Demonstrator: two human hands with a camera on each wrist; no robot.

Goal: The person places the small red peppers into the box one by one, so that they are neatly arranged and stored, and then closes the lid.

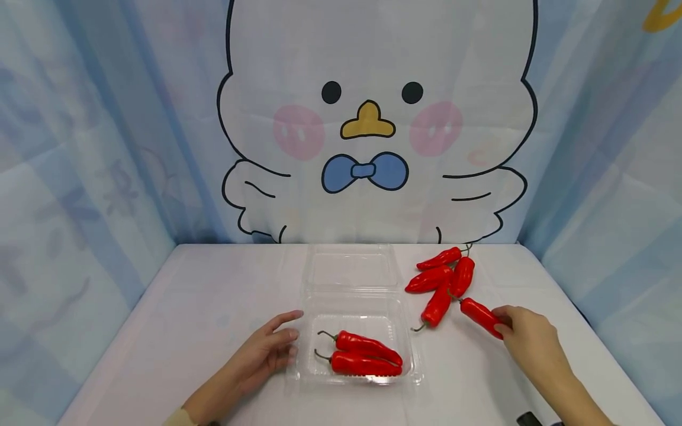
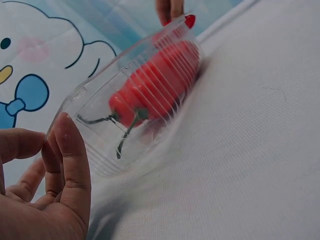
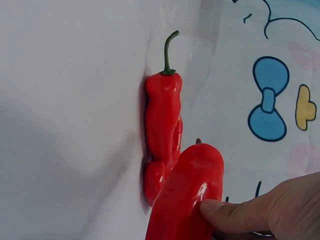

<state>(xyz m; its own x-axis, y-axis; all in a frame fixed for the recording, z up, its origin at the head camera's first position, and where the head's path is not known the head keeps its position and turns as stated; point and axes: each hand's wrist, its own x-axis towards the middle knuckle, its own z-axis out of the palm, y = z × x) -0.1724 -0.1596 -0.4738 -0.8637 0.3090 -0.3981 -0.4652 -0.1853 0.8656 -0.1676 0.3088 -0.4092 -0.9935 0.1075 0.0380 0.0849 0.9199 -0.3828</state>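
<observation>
In the head view, a clear plastic clamshell container (image 1: 351, 313) lies open, its lid (image 1: 348, 266) laid back toward the curtain. Two red chili peppers (image 1: 367, 363) rest side by side in its base, green stems pointing left. At the container's left edge is my left hand (image 1: 261, 352); the left wrist view shows its fingertips (image 2: 70, 145) pinching the rim. My right hand (image 1: 530, 337) grips another red chili pepper (image 1: 479, 316) by its lower end, between thumb (image 3: 225, 212) and fingers. The fingers behind that pepper are mostly hidden in the right wrist view.
Several loose red chili peppers (image 1: 439, 302) lie in a cluster right of the container on the white tabletop (image 1: 224, 284). A curtain (image 1: 373, 219) with a cartoon print hangs behind the table. A small black object (image 1: 528, 419) shows at the bottom edge.
</observation>
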